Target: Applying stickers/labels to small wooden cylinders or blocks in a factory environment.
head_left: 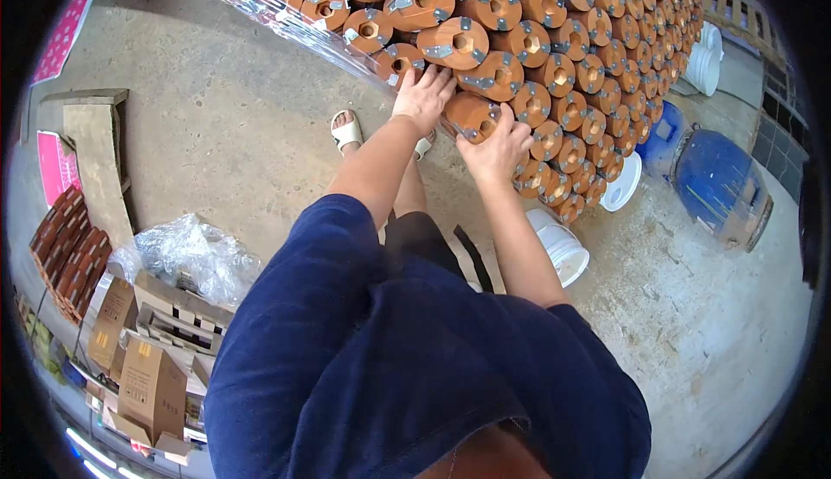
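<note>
In front of me rises a tall stack of brown cylindrical rolls (494,5), their ends facing out with hexagonal holes and bits of grey tape. At its near left edge my right hand (497,148) is closed around one brown roll (472,117), with thumb and fingers on its end. My left hand (424,98) lies with fingers outstretched beside that roll. Its fingertips touch the neighbouring roll (399,63) at the stack's edge. The far side of the gripped roll is hidden. Clear plastic wrap (286,25) runs along the stack's left side.
White buckets (558,250) stand on the floor to the right, near a blue drum (718,176). Left of me are crumpled clear plastic (190,250), a wooden pallet (177,327), cardboard boxes (149,384) and a leaning board (95,154). My sandalled foot (346,131) is beside the stack.
</note>
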Motion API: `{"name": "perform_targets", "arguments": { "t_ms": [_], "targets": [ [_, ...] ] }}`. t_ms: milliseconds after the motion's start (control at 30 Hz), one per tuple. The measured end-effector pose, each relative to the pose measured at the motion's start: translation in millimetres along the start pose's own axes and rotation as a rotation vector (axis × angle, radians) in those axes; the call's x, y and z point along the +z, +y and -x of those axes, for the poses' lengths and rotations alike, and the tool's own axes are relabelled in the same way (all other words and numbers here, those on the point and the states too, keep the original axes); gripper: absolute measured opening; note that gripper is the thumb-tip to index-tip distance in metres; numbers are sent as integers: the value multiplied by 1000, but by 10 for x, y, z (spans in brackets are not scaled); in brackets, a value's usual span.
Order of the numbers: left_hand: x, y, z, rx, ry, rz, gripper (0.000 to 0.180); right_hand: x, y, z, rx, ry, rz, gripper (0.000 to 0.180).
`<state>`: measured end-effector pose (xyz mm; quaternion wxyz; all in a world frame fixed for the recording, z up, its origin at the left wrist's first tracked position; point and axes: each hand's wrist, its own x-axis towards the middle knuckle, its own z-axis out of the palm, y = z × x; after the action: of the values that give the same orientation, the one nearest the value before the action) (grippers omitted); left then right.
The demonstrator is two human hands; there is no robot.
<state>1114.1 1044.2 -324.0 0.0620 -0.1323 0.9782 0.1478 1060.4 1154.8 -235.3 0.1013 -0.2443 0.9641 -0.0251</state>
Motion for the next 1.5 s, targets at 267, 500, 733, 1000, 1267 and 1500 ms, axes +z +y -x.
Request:
{"name": "perform_targets", "arguments": {
  "t_ms": [267, 500, 733, 1000, 1267, 1500],
  "targets": [
    [229, -151, -86, 68, -79, 51, 62, 3, 43, -35, -89, 28, -31, 71],
    [120, -157, -94, 23, -142, 38, 71, -59, 18, -78, -83, -62, 45, 72],
    [191, -146, -83, 21, -90, -30, 72, 168, 82, 9, -50, -44, 32, 82],
    [-83, 11, 182, -101, 106, 379, 71, 206, 150, 23, -82, 9, 93, 89],
    [-25, 590, 235, -1192, -275, 1861, 57, -1, 509, 763, 46, 196, -569, 70],
    [-205, 1020, 73, -1403, -468, 2355, 82, 568, 1405, 1037, 1651, 57, -1995, 61]
  ]
}}
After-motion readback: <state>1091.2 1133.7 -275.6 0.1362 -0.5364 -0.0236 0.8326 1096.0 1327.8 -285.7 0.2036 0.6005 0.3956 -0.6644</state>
